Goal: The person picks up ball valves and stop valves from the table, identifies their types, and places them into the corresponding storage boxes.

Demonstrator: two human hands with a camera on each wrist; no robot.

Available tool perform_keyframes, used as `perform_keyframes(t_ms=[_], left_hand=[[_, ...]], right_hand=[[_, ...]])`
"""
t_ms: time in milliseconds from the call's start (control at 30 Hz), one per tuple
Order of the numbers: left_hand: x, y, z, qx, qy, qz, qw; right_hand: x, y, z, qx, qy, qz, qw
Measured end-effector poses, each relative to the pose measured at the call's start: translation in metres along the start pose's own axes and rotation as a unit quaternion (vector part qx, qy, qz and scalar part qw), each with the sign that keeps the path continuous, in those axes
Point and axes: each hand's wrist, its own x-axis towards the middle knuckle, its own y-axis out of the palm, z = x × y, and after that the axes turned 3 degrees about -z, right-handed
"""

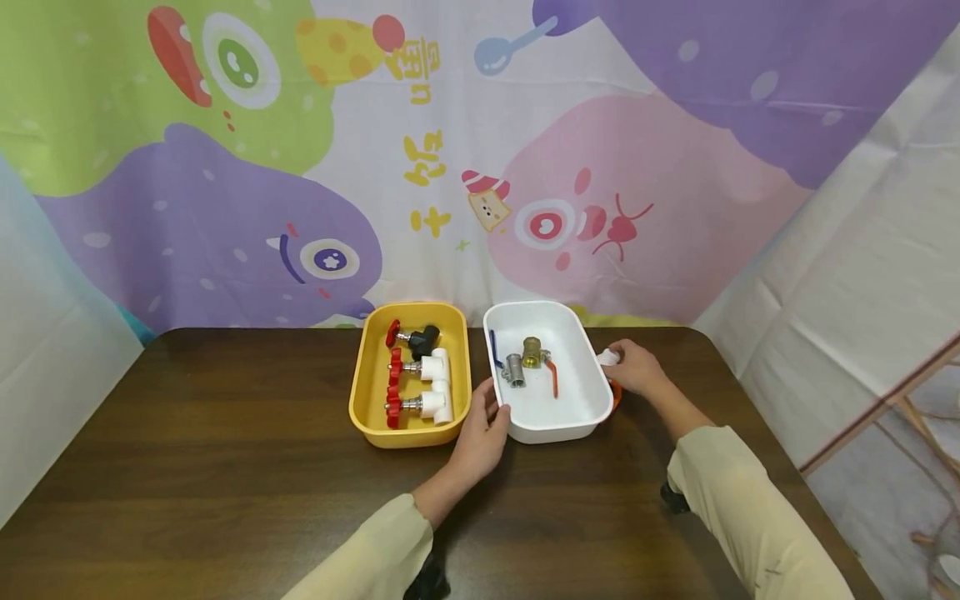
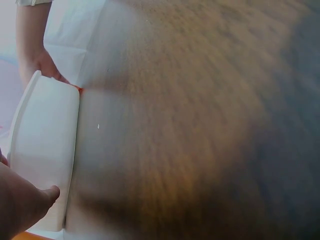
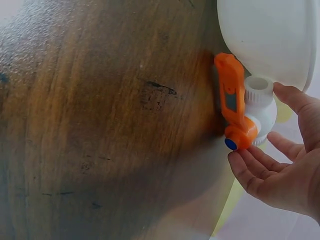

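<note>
My left hand holds the front left corner of a white tray, its thumb on the outer wall in the left wrist view. My right hand, beyond the tray's right side, grips a white plastic ball valve with an orange lever handle. Thumb and fingertips touch opposite ends of this valve; whether it rests on the table is unclear. Inside the white tray lie a silver metal ball valve with a blue lever and a brass ball valve with an orange-red lever.
A yellow tray stands left of the white tray, a narrow gap apart. It holds one black valve and two white valves, all with red handwheels. Behind the brown table hangs a cartoon-printed cloth.
</note>
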Motion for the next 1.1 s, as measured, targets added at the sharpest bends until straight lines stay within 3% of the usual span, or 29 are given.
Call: perform_keyframes(t_ms=[400, 767, 1100], left_hand=[[-0.001, 0.000, -0.002, 0.002, -0.002, -0.001, 1.0000], [0.001, 0.000, -0.001, -0.001, 0.005, -0.002, 1.0000], [-0.001, 0.000, -0.001, -0.002, 0.014, -0.001, 0.9999]], right_hand=[[0.002, 0.001, -0.002, 0.024, 0.019, 0.030, 0.999], [0.007, 0.014, -0.002, 0.019, 0.044, -0.001, 0.999], [0.009, 0.012, 0.004, -0.010, 0.053, -0.024, 0.998]])
